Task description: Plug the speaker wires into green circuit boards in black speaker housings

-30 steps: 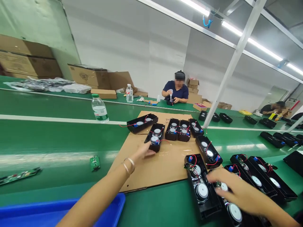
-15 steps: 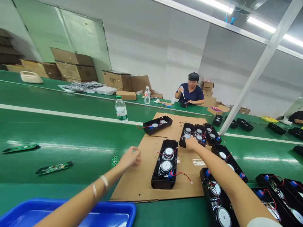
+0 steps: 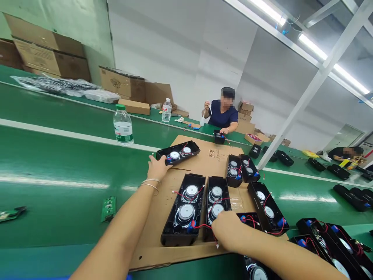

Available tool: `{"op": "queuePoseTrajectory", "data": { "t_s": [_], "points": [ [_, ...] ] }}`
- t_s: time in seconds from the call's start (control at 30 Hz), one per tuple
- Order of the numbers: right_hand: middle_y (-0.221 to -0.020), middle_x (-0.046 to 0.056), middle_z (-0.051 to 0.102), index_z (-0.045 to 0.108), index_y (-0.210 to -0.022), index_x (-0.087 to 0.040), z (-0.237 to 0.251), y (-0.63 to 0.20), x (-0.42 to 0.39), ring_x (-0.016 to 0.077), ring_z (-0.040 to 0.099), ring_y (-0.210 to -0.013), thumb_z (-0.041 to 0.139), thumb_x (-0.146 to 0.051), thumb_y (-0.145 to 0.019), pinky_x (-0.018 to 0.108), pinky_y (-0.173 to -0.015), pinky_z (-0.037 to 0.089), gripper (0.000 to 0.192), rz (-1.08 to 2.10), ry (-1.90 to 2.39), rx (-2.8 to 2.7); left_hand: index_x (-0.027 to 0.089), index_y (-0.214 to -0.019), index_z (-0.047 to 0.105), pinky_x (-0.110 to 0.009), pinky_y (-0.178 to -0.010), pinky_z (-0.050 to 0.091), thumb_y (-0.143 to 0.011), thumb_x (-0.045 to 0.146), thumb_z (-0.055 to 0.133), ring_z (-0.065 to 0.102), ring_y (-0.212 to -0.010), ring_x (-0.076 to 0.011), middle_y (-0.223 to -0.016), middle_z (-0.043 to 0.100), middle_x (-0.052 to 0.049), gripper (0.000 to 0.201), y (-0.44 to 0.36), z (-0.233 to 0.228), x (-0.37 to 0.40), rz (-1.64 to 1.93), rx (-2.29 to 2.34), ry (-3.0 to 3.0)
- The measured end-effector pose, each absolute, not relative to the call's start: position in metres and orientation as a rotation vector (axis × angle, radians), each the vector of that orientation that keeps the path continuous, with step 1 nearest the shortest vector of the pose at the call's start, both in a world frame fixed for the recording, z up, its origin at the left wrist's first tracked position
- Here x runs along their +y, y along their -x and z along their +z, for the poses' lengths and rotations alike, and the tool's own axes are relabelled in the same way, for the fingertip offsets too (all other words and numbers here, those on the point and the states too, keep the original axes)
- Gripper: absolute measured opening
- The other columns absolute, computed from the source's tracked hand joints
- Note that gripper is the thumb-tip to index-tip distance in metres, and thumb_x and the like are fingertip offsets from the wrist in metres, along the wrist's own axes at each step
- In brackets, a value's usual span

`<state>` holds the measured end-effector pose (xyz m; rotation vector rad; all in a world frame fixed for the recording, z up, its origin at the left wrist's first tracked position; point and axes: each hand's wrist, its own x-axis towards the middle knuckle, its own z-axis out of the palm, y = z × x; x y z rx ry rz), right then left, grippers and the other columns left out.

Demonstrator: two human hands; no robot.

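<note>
At the back left of the cardboard sheet, my left hand (image 3: 157,167) is closed on the near end of a black speaker housing (image 3: 189,155) lying aslant. My right hand (image 3: 229,232) grips the front end of another speaker housing (image 3: 216,183), its fingers partly hidden. That one stands right beside a third open housing (image 3: 181,229) in the front middle. Each shows two round silver-and-white speakers, and thin red and black wires. A blue part sits in the front corner of the third housing.
Under the housings lies a cardboard sheet (image 3: 157,237) on the green bench. More housings (image 3: 268,208) stand to the right. A circuit board (image 3: 108,209) and a water bottle (image 3: 122,126) are at left. Across the bench, a co-worker (image 3: 223,111) handles another housing.
My right hand has brought a housing from the back row to the front middle. My left hand has moved from above the cardboard's left edge onto the back left housing. The view has shifted.
</note>
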<state>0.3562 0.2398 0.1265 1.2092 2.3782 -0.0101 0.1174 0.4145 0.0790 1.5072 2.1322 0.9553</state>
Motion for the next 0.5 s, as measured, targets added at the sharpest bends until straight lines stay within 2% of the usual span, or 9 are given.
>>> {"op": "queuePoseTrajectory", "data": {
  "t_s": [0.23, 0.4, 0.5],
  "points": [
    [-0.087, 0.015, 0.070, 0.067, -0.096, -0.011, 0.158, -0.370, 0.164, 0.0291, 0.066, -0.086, 0.066, -0.020, -0.077, 0.035, -0.069, 0.055, 0.022, -0.021, -1.232, 2.392, 0.015, -0.107, 0.058, -0.041, -0.080, 0.051, -0.086, 0.027, 0.059, 0.061, -0.094, -0.0212, -0.108, 0.061, -0.007, 0.024, -0.113, 0.096, 0.360, 0.975, 2.071, -1.492],
    [-0.099, 0.010, 0.069, 0.066, -0.108, -0.018, 0.183, -0.409, 0.109, 0.0276, 0.065, -0.093, 0.065, -0.023, -0.078, 0.036, -0.079, 0.054, 0.031, -0.369, -1.436, 2.475, 0.012, -0.089, 0.060, -0.029, -0.060, 0.054, -0.088, 0.029, 0.057, 0.062, -0.066, -0.0127, -0.081, 0.064, -0.001, 0.017, -0.092, 0.126, 0.297, 1.023, 1.990, -1.341],
    [-0.104, 0.008, 0.068, 0.065, -0.110, -0.019, 0.191, -0.426, 0.078, 0.0245, 0.062, -0.097, 0.063, -0.021, -0.079, 0.033, -0.085, 0.051, 0.031, -0.569, -1.543, 2.566, 0.015, -0.070, 0.054, -0.024, -0.054, 0.052, -0.082, 0.031, 0.063, 0.063, -0.059, -0.0121, -0.065, 0.062, 0.004, 0.023, -0.076, 0.144, 0.238, 1.089, 1.938, -1.313]
  ]
}}
